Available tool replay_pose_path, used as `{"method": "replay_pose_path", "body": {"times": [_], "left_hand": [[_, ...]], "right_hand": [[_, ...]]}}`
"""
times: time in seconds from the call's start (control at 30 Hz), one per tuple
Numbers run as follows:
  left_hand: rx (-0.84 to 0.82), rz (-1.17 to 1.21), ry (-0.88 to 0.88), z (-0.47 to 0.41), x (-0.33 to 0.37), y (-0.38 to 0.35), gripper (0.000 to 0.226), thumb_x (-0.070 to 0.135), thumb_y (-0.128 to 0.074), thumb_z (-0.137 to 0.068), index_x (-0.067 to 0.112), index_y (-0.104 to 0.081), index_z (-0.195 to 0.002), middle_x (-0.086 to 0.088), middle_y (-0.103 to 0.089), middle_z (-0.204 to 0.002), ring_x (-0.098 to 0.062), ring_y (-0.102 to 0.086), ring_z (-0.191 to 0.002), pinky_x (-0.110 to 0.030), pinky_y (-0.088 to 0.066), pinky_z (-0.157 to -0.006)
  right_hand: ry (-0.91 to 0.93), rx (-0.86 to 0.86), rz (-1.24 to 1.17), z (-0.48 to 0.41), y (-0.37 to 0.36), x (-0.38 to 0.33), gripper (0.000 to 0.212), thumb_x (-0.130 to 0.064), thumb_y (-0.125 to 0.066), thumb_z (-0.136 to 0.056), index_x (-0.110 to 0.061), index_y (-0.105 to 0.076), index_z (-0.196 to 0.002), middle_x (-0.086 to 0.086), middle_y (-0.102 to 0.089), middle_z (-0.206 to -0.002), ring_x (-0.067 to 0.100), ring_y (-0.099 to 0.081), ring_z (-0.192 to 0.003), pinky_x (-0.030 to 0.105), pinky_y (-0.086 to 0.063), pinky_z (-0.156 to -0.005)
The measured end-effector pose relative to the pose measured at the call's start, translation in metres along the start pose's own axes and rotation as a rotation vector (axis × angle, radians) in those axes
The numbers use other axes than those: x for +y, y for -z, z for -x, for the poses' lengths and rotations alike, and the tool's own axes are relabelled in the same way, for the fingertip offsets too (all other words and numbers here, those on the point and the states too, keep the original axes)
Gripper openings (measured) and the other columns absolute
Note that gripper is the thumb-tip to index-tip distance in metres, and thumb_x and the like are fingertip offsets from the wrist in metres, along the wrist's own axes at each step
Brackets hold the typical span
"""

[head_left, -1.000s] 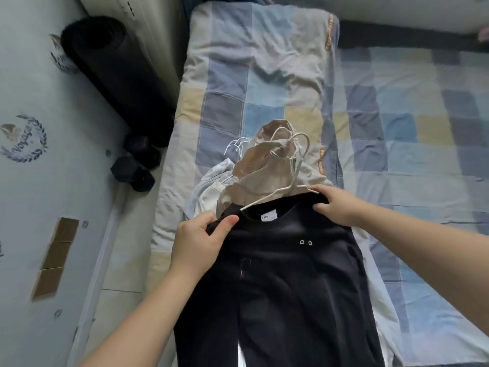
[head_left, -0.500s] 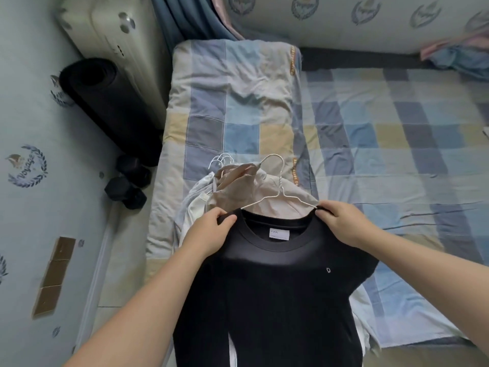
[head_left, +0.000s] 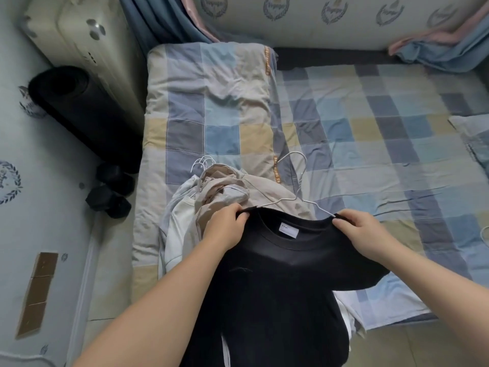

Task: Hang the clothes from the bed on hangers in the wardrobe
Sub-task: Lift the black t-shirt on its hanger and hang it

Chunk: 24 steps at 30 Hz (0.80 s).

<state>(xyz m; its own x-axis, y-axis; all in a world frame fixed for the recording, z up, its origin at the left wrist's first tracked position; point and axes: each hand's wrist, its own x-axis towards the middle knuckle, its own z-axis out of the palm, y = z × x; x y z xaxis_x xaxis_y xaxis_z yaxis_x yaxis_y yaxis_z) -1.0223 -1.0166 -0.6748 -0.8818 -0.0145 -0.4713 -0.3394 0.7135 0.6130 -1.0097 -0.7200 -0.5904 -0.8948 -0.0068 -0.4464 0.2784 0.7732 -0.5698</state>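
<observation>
Moved: your left hand (head_left: 225,230) and right hand (head_left: 362,230) now stretch the collar of the black T-shirt (head_left: 277,287) wide, with both ends of the white wire hanger (head_left: 317,207) at your fingertips; a second ago its left end lay bare over the beige garment (head_left: 238,192).
Left hand: you pinch the collar's left side, thumb and fingers closed on the cloth.
Right hand: you pinch the collar's right side where the wire meets it, well apart from the left.
Black T-shirt: held at the near edge of the bed (head_left: 383,160), white label (head_left: 288,230) showing inside the neck, body hanging toward you.
Hanger: arms run down to the collar, hook pointing away over the bed.
Beige garment: crumpled just beyond your left hand, lying on a white garment (head_left: 180,223).
Spare hangers (head_left: 203,162): white hooks poke out behind that pile.
Bed: checked sheet, with a folded checked quilt (head_left: 211,102) along its left side.
Floor: rolled black mat (head_left: 79,109) and dark dumbbells (head_left: 111,192), left of the bed.
</observation>
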Motion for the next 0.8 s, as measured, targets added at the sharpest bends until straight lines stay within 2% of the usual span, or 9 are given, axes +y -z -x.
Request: {"method": "replay_pose_path", "body": {"times": [0.13,0.23,0.37,0.47,0.6,0.67,0.73,0.8], "left_hand": [[0.049,0.105,-0.055,0.035,0.011,0.01,0.013,0.04,-0.058,-0.094,0.03,-0.066,-0.091,0.009,-0.07,-0.09,-0.02,-0.063,-0.093,-0.044,-0.05,-0.089],[0.095,0.209,-0.097,0.065,0.033,0.021,0.011,0.044,-0.06,-0.088,0.035,-0.065,-0.084,0.015,-0.069,-0.084,-0.011,-0.063,-0.086,-0.041,-0.051,-0.086],[0.1,0.268,-0.211,0.101,0.081,0.032,0.005,0.034,-0.07,-0.089,0.033,-0.067,-0.086,0.018,-0.067,-0.085,0.002,-0.06,-0.086,-0.022,-0.045,-0.078],[0.077,0.263,-0.314,0.125,0.129,0.029,0.006,0.037,-0.07,-0.09,0.032,-0.067,-0.088,0.02,-0.066,-0.086,0.008,-0.058,-0.088,-0.01,-0.039,-0.073],[0.065,0.244,-0.467,0.157,0.197,0.008,0.015,0.041,-0.07,-0.09,0.026,-0.07,-0.092,0.015,-0.067,-0.086,0.002,-0.06,-0.085,-0.019,-0.045,-0.074],[0.047,0.237,-0.522,0.173,0.23,-0.009,0.015,0.042,-0.07,-0.09,0.027,-0.069,-0.091,0.014,-0.068,-0.085,-0.002,-0.061,-0.083,-0.023,-0.047,-0.074],[0.027,0.227,-0.59,0.194,0.263,-0.031,0.012,0.042,-0.071,-0.089,0.029,-0.069,-0.089,0.013,-0.068,-0.082,-0.006,-0.063,-0.081,-0.027,-0.049,-0.072],[0.005,0.218,-0.66,0.226,0.301,-0.061,0.009,0.039,-0.071,-0.089,0.03,-0.069,-0.088,0.013,-0.068,-0.08,-0.003,-0.063,-0.078,-0.023,-0.046,-0.069]], "right_hand": [[0.017,0.053,-0.099,0.031,0.017,-0.001,0.016,-0.02,-0.061,-0.094,-0.027,-0.067,-0.081,-0.013,-0.068,-0.075,0.007,-0.061,-0.075,0.028,-0.045,-0.071],[0.037,0.155,-0.137,0.063,0.029,-0.003,0.015,-0.02,-0.062,-0.093,-0.029,-0.067,-0.082,-0.016,-0.067,-0.078,0.003,-0.061,-0.078,0.028,-0.045,-0.072],[0.042,0.342,-0.23,0.112,0.057,0.001,0.014,-0.016,-0.064,-0.092,-0.028,-0.068,-0.085,-0.017,-0.068,-0.082,0.004,-0.063,-0.082,0.029,-0.049,-0.076],[0.043,0.492,-0.266,0.151,0.086,0.015,0.011,-0.019,-0.065,-0.092,-0.028,-0.069,-0.087,-0.016,-0.069,-0.083,0.006,-0.064,-0.085,0.031,-0.05,-0.079],[0.019,0.642,-0.29,0.213,0.129,0.049,0.01,-0.023,-0.064,-0.092,-0.031,-0.068,-0.087,-0.021,-0.068,-0.084,0.001,-0.062,-0.086,0.022,-0.046,-0.076],[0.011,0.715,-0.288,0.248,0.147,0.069,0.014,-0.023,-0.065,-0.092,-0.035,-0.066,-0.085,-0.022,-0.067,-0.083,-0.002,-0.061,-0.085,0.013,-0.043,-0.073],[-0.024,0.796,-0.312,0.287,0.163,0.096,0.018,-0.022,-0.066,-0.092,-0.037,-0.065,-0.082,-0.02,-0.068,-0.082,0.0,-0.061,-0.081,0.009,-0.042,-0.069],[-0.063,0.893,-0.341,0.334,0.178,0.13,0.018,-0.022,-0.067,-0.091,-0.037,-0.065,-0.08,-0.019,-0.068,-0.08,0.005,-0.061,-0.077,0.009,-0.042,-0.067]]}}
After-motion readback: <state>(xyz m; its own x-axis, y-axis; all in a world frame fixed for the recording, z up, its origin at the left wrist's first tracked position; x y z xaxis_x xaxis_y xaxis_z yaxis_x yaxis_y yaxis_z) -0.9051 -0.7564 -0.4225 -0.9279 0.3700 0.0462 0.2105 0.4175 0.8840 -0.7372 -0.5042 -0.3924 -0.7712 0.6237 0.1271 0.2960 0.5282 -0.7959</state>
